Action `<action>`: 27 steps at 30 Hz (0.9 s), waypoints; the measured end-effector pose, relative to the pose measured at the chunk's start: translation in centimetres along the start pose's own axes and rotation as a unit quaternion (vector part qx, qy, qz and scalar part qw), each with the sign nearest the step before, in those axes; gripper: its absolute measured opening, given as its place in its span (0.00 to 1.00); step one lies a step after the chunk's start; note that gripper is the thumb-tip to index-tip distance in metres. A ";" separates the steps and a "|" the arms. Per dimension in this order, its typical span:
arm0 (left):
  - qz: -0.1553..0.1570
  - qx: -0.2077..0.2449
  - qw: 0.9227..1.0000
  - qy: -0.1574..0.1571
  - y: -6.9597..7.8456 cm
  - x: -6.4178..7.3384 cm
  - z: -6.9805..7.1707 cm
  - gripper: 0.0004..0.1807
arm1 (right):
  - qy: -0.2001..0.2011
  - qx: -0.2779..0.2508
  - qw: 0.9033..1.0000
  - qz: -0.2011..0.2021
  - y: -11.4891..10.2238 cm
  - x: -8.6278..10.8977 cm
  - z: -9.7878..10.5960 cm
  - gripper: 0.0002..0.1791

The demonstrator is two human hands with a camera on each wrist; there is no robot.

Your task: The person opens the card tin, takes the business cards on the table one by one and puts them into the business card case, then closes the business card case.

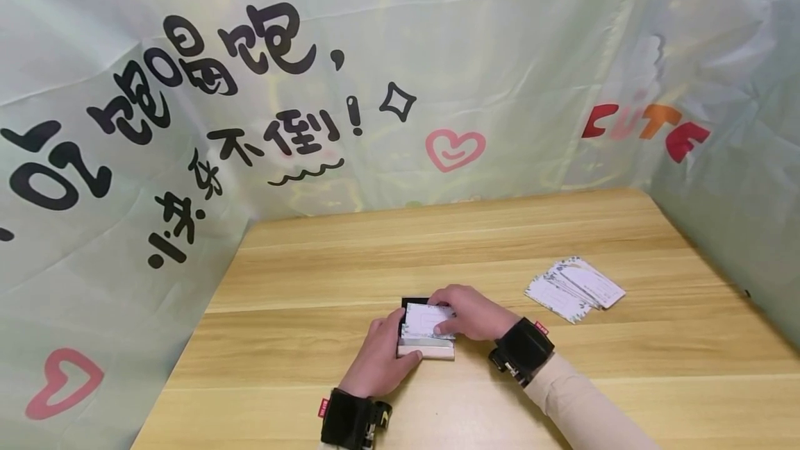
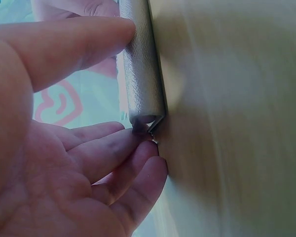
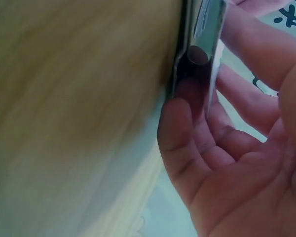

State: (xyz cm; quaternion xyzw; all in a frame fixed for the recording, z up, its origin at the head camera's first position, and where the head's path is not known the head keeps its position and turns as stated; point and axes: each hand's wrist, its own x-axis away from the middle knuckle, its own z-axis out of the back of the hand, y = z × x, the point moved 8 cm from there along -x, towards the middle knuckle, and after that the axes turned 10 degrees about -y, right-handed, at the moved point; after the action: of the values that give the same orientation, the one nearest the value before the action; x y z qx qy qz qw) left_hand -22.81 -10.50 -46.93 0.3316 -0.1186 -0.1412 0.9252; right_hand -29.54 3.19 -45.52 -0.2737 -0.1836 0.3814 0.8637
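A business card case (image 1: 437,353) with a silvery-beige textured edge lies open on the table, its dark interior showing at the back. My left hand (image 1: 378,360) grips the case at its left end; in the left wrist view the thumb presses its rounded edge (image 2: 143,69) and the fingertips meet its end. Over the case is a white card (image 1: 417,319) with a leafy border. My right hand (image 1: 473,314) pinches this card at its right side, thumb on top. The right wrist view has the card's edge (image 3: 215,74) beside the case, fingers curled below.
A fanned pile of similar white cards (image 1: 556,294) lies to the right on the wooden table (image 1: 312,339). Fabric walls (image 1: 512,75) with printed lettering and hearts rise behind the table and at both sides.
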 end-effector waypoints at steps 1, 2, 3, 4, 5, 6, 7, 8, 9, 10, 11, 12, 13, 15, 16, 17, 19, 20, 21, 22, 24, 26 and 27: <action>0.003 0.001 1.000 -0.002 -0.1 0.0 0.0 0.42 | 0.001 -0.001 1.000 0.002 0.0 0.0 0.0 0.20; 0.004 0.002 1.000 -0.002 -0.1 0.0 -0.1 0.41 | 0.001 -0.003 1.000 0.004 0.0 -0.1 -0.1 0.20; 0.004 0.002 1.000 -0.003 -0.1 0.0 -0.1 0.41 | 0.001 -0.003 1.000 0.006 0.0 -0.1 -0.1 0.20; 0.004 0.002 1.000 -0.003 -0.1 0.0 -0.1 0.41 | 0.002 -0.003 1.000 0.008 0.0 -0.2 -0.1 0.20; 0.003 0.002 1.000 -0.003 -0.1 0.0 -0.1 0.41 | 0.002 -0.003 1.000 0.009 0.0 -0.2 -0.1 0.20; 0.003 0.002 1.000 -0.003 -0.1 0.0 -0.1 0.41 | 0.002 -0.004 1.000 0.010 0.0 -0.2 -0.1 0.20; 0.002 0.001 1.000 -0.002 -0.1 0.0 -0.1 0.41 | 0.002 -0.004 1.000 0.011 0.0 -0.2 -0.1 0.20; 0.001 0.000 1.000 -0.002 -0.1 0.0 -0.1 0.41 | 0.001 -0.005 1.000 0.011 0.0 -0.2 -0.1 0.20; -0.001 0.000 1.000 0.000 0.0 0.0 -0.1 0.41 | 0.001 -0.006 1.000 0.010 0.0 -0.2 -0.1 0.20; -0.001 0.000 1.000 0.001 0.0 0.0 -0.1 0.41 | -0.001 -0.007 1.000 0.009 0.0 -0.2 -0.1 0.20; -0.002 0.000 1.000 0.001 0.0 0.0 -0.1 0.42 | -0.002 -0.009 1.000 0.008 0.0 -0.2 -0.1 0.20; -0.002 0.000 1.000 0.002 0.0 0.0 -0.1 0.42 | -0.002 -0.008 1.000 0.007 0.0 -0.1 -0.1 0.19; -0.002 -0.001 1.000 0.003 0.0 0.0 0.0 0.42 | -0.001 -0.005 1.000 0.004 0.1 -0.1 0.0 0.19; -0.001 -0.001 1.000 0.004 -0.1 0.0 0.0 0.42 | 0.005 0.003 1.000 -0.006 0.2 -0.1 0.1 0.18; 0.000 -0.001 1.000 0.003 -0.1 0.0 -0.1 0.43 | 0.008 0.010 1.000 -0.015 0.3 -0.1 0.1 0.18; 0.001 0.000 1.000 0.003 -0.1 0.0 -0.1 0.43 | 0.011 0.015 1.000 -0.022 0.5 0.0 0.2 0.18; 0.002 0.001 1.000 0.003 -0.1 0.0 -0.1 0.43 | 0.018 0.022 0.999 -0.036 0.7 0.1 0.4 0.18; 0.003 0.003 1.000 0.002 -0.1 0.0 -0.1 0.43 | 0.023 0.021 0.999 -0.039 0.8 0.1 0.4 0.19; 0.004 0.003 1.000 0.002 -0.1 0.1 -0.1 0.43 | 0.027 0.019 0.999 -0.040 0.8 0.1 0.5 0.19; 0.005 0.003 1.000 0.001 -0.1 0.1 -0.1 0.43 | 0.031 0.017 0.999 -0.038 0.9 0.1 0.5 0.18; 0.008 0.004 1.000 0.000 -0.2 0.1 -0.1 0.43 | 0.037 0.010 0.999 -0.029 0.8 0.1 0.6 0.17; 0.008 0.004 1.000 -0.002 -0.2 0.0 -0.1 0.43 | 0.040 0.004 0.999 -0.020 0.7 0.1 0.6 0.16; 0.010 0.004 1.000 -0.003 -0.2 0.0 -0.2 0.43 | 0.039 0.003 0.999 -0.016 0.7 0.1 0.6 0.15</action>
State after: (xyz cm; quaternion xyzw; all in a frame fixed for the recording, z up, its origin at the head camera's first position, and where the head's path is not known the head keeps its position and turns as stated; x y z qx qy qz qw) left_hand -22.82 -10.56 -47.20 0.3340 -0.1254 -0.1327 0.9247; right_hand -30.19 3.80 -45.44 -0.2830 -0.1532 0.3568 0.8770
